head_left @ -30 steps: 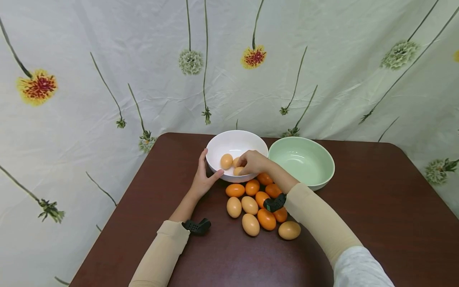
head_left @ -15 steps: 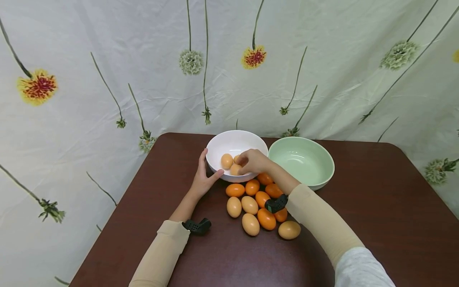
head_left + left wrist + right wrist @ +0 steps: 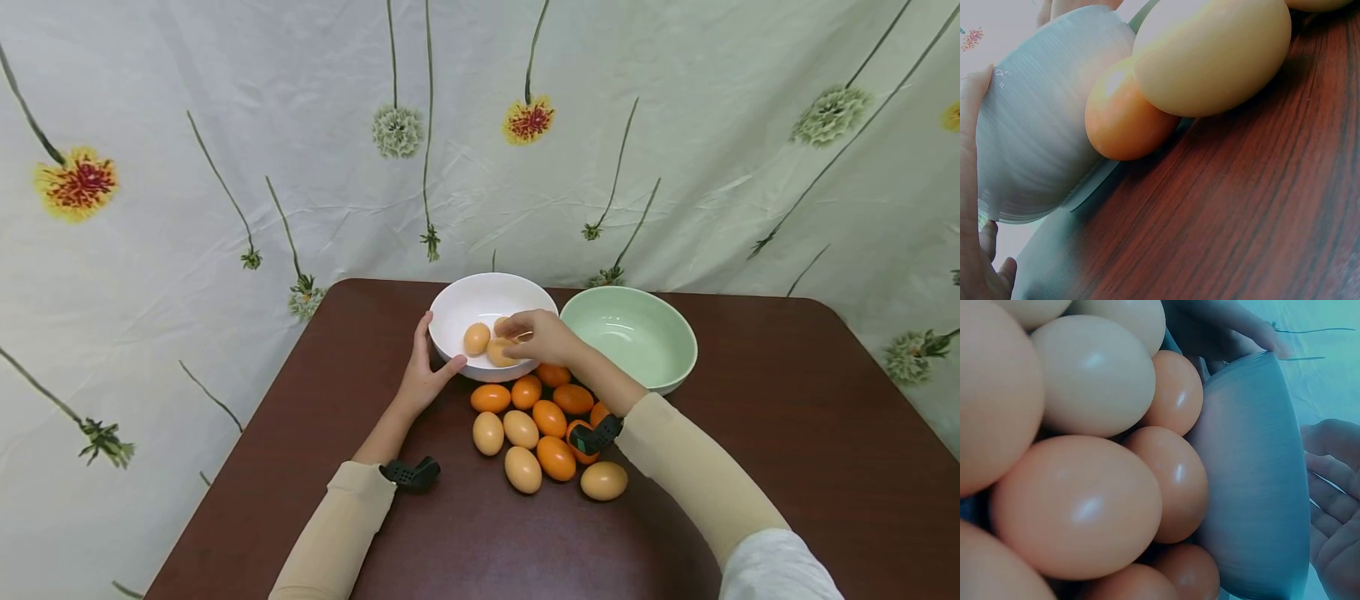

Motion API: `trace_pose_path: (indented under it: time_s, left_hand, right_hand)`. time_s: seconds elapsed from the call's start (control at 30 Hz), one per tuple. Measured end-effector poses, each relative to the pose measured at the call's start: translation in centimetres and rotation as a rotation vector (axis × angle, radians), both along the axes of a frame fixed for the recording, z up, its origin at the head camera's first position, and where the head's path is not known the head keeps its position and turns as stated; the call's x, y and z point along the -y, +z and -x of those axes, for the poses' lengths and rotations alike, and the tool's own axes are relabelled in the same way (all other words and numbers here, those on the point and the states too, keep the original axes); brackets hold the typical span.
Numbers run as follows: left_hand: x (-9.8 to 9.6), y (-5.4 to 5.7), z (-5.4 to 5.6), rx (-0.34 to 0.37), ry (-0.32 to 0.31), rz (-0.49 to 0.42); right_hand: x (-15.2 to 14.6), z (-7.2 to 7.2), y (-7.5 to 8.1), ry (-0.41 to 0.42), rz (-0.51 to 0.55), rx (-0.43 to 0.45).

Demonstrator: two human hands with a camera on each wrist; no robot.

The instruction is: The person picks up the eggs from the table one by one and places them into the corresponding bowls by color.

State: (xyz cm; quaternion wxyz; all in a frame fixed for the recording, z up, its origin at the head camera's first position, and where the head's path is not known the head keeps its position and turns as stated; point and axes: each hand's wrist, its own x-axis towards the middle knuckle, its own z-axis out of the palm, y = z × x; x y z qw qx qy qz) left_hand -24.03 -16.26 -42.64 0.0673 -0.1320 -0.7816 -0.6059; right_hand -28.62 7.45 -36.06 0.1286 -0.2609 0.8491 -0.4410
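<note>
We've got the right hand [image 3: 545, 335] inside the white bowl [image 3: 480, 298], grip loosely spread, a tan egg [image 3: 498, 353] just below its fingertips.

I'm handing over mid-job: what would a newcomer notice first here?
Probably the orange eggs and tan eggs clustered on the dark table, nearer the viewer than the white bowl. Next, that bowl itself: the left hand grips its left side, and the right hand is over it, above more eggs. The green bowl stands beside it, on the right.
</note>
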Motion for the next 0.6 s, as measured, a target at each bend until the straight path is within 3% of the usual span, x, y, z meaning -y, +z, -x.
trace_pose_path:
  time_s: [0.03, 0.6]
  left_hand:
    - [-0.1, 0.6, -0.3, 0.011, -0.003, 0.001]
    - [-0.4, 1.0, -0.7, 0.015, 0.008, 0.020]
  right_hand:
    - [-0.2, -0.1, 0.0, -0.004, 0.016, 0.009]
    - [-3.7, -3.2, 0.6, -0.047, 0.273, 0.210]
